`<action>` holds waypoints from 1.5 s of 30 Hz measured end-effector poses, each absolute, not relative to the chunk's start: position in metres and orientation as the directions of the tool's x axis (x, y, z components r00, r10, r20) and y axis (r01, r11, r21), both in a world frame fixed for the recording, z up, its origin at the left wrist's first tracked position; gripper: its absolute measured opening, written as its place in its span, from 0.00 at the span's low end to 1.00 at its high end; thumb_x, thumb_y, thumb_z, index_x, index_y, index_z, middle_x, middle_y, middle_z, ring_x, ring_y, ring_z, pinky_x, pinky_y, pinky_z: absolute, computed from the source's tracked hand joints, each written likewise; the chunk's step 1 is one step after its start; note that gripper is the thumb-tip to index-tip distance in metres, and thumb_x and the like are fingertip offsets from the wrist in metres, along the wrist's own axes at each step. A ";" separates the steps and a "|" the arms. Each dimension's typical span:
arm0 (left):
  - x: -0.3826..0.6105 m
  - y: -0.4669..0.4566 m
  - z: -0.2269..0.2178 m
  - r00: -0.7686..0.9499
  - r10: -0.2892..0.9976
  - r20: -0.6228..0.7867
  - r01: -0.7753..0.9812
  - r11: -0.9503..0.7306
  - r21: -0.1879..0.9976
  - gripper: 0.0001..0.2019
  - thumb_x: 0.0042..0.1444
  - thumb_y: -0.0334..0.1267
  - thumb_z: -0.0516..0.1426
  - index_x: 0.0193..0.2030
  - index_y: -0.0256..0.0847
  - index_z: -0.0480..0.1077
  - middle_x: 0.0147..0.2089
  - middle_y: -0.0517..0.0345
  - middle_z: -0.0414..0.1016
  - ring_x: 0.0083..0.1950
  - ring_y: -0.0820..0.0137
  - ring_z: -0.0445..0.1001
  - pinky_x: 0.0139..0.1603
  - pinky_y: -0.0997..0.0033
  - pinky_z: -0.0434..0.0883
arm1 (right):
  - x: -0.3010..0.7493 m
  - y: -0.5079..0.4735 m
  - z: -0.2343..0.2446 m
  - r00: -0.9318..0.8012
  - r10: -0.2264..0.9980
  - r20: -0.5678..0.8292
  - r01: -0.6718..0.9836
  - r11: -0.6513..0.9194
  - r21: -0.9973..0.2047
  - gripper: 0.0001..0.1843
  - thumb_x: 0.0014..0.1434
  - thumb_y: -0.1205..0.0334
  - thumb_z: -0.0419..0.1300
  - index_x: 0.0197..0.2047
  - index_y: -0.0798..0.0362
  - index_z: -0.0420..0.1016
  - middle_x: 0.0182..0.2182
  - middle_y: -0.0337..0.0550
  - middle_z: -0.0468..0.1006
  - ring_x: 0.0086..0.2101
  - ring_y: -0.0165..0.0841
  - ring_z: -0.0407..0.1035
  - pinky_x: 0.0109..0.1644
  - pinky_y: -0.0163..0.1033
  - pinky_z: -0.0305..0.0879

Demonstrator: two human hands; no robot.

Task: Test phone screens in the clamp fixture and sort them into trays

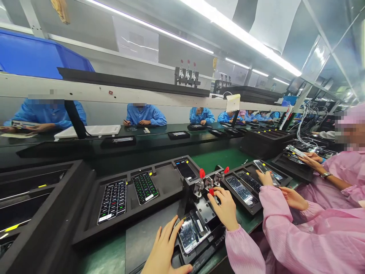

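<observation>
Head view: left hand point(163, 246) at the near edge, fingers spread, fingertips at the left side of a phone point(186, 236). That phone lies face up in a black clamp fixture point(205, 211), partly under its pressing block. Right hand point(224, 207) has bent fingers on the middle red lever tip point(211, 191); cannot tell if it pinches or only touches. Right hand covers part of the fixture.

Just beyond, black foam tray point(85, 228) holds three phones: one with a white-lined grid screen point(112, 201), one with a green-marked screen point(145, 187), one dark point(186, 169) at the far right end, beside the fixture. Left, another black tray point(83, 179) holds dark-screened devices with yellow tabs.

Right, a further foam tray point(258, 209) holds several phones; a co-worker's hand point(266, 177) holds a phone point(260, 166) above it, blocking part. Farther back, stacked black foam trays point(264, 142). Across the bench, white tray point(88, 131), smaller black trays point(178, 135) with devices, people in blue point(145, 114). White shelf beam point(159, 90) cuts across the view of them; blue bin point(42, 53) sits above, upper left.
</observation>
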State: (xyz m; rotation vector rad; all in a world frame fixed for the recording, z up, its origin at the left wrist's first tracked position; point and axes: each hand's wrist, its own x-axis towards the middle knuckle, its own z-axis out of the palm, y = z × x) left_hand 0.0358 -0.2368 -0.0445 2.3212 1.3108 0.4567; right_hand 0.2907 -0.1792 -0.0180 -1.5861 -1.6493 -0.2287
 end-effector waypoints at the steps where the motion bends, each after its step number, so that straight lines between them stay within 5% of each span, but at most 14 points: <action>1: 0.036 -0.237 -0.045 0.497 0.864 0.077 0.720 -0.461 0.519 0.47 0.40 0.46 0.62 0.65 0.50 0.42 0.69 0.54 0.40 0.68 0.57 0.43 0.64 0.44 0.42 | 0.291 -0.179 -0.018 0.128 0.754 0.645 0.899 0.187 -0.397 0.15 0.59 0.49 0.53 0.30 0.50 0.71 0.41 0.40 0.72 0.38 0.34 0.63 0.41 0.40 0.60; 21: 0.034 -0.235 -0.050 0.505 0.857 0.105 0.702 -0.478 0.528 0.47 0.43 0.52 0.61 0.66 0.51 0.38 0.69 0.52 0.40 0.67 0.56 0.44 0.63 0.42 0.42 | 0.291 -0.179 -0.022 0.164 0.736 0.657 0.876 0.197 -0.441 0.14 0.58 0.51 0.54 0.29 0.51 0.70 0.47 0.41 0.65 0.36 0.32 0.64 0.38 0.39 0.61; 28: 0.034 -0.236 -0.045 0.498 0.862 0.097 0.691 -0.461 0.556 0.48 0.41 0.52 0.62 0.65 0.52 0.40 0.69 0.51 0.42 0.67 0.56 0.45 0.64 0.42 0.40 | 0.306 -0.194 -0.002 0.187 0.587 0.787 0.726 0.457 -0.514 0.12 0.61 0.59 0.51 0.29 0.54 0.67 0.43 0.47 0.64 0.42 0.34 0.64 0.45 0.43 0.63; 32: 0.042 -0.237 -0.039 0.498 0.864 0.074 0.712 -0.456 0.535 0.48 0.41 0.58 0.60 0.66 0.52 0.39 0.69 0.50 0.42 0.67 0.56 0.45 0.62 0.39 0.37 | 0.313 -0.186 0.037 0.257 0.459 0.851 0.758 0.450 -0.472 0.11 0.60 0.60 0.52 0.44 0.53 0.68 0.47 0.49 0.64 0.48 0.38 0.62 0.44 0.42 0.65; 34: 0.051 -0.236 -0.036 0.502 0.862 0.066 0.722 -0.460 0.516 0.50 0.41 0.60 0.59 0.66 0.51 0.38 0.69 0.49 0.42 0.67 0.55 0.44 0.62 0.37 0.35 | 0.315 -0.175 0.058 0.213 0.509 0.834 0.772 0.435 -0.463 0.19 0.60 0.58 0.51 0.53 0.53 0.62 0.51 0.51 0.63 0.50 0.38 0.61 0.44 0.43 0.66; 37: 0.066 -0.231 -0.030 0.512 0.857 0.060 0.728 -0.471 0.498 0.50 0.41 0.62 0.57 0.66 0.50 0.36 0.69 0.47 0.42 0.68 0.54 0.42 0.60 0.34 0.35 | 0.318 -0.163 0.075 0.082 0.586 0.806 0.795 0.450 -0.408 0.18 0.61 0.56 0.49 0.52 0.53 0.65 0.49 0.48 0.67 0.49 0.37 0.62 0.50 0.45 0.63; 41: 0.079 -0.225 -0.026 0.532 0.844 0.066 0.709 -0.487 0.511 0.48 0.42 0.61 0.57 0.66 0.49 0.38 0.68 0.46 0.45 0.67 0.53 0.44 0.60 0.34 0.35 | 0.328 -0.179 0.059 0.108 0.543 0.833 0.825 0.418 -0.380 0.11 0.61 0.59 0.50 0.35 0.52 0.72 0.43 0.43 0.72 0.44 0.35 0.64 0.52 0.44 0.60; 45: 0.081 -0.222 -0.029 0.547 0.832 0.093 0.680 -0.507 0.530 0.47 0.43 0.60 0.57 0.66 0.49 0.41 0.67 0.45 0.46 0.67 0.54 0.46 0.60 0.35 0.39 | 0.335 -0.206 0.012 0.128 0.565 0.815 0.870 0.330 -0.366 0.12 0.60 0.58 0.51 0.44 0.52 0.70 0.43 0.45 0.72 0.40 0.35 0.63 0.49 0.46 0.59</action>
